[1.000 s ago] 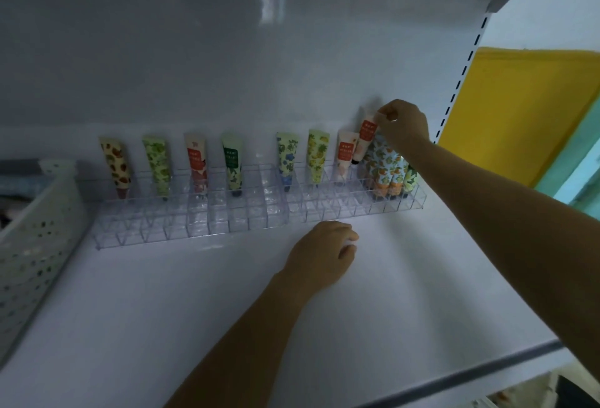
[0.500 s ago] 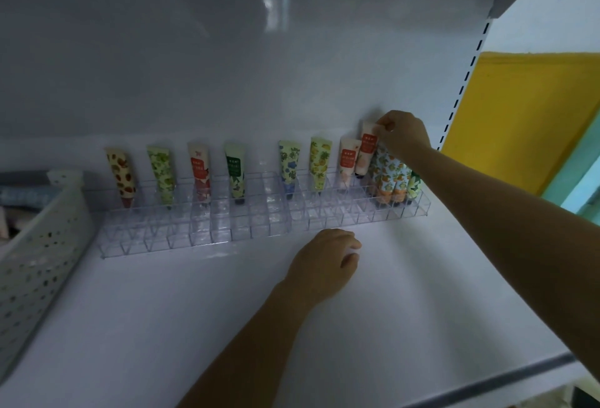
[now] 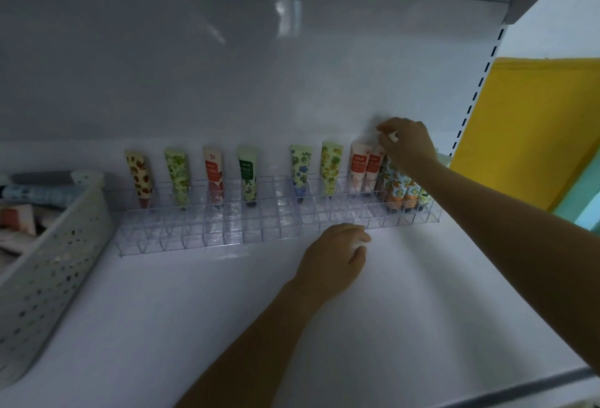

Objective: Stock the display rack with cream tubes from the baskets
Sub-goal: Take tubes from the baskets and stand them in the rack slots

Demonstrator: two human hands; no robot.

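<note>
Right grip (image 3: pixel 407 144) pinched the top of a red-labelled cream tube (image 3: pixel 373 165) standing in the back row of the display rack (image 3: pixel 227 232), toward the right edge of the shelf (image 3: pixel 194 316); left grip (image 3: pixel 334 255) rested empty, loosely curled, on the shelf.

You have just one camera, and it sits on your head. It looks forward and a little down into a white shelf (image 3: pixel 422 294). It is close, and your arms reach in from 5 and 6 o'clock. The clear display rack (image 3: pixel 246 235) runs across the middle, from 9 to 3 o'clock. A white basket (image 3: pixel 48 277) is cut off at the 9 o'clock edge. Your left hand (image 3: pixel 331 255) shows near the middle. Your right hand (image 3: pixel 407 143), pinching the top of a cream tube (image 3: pixel 373 165), sits at 2 o'clock.
</note>
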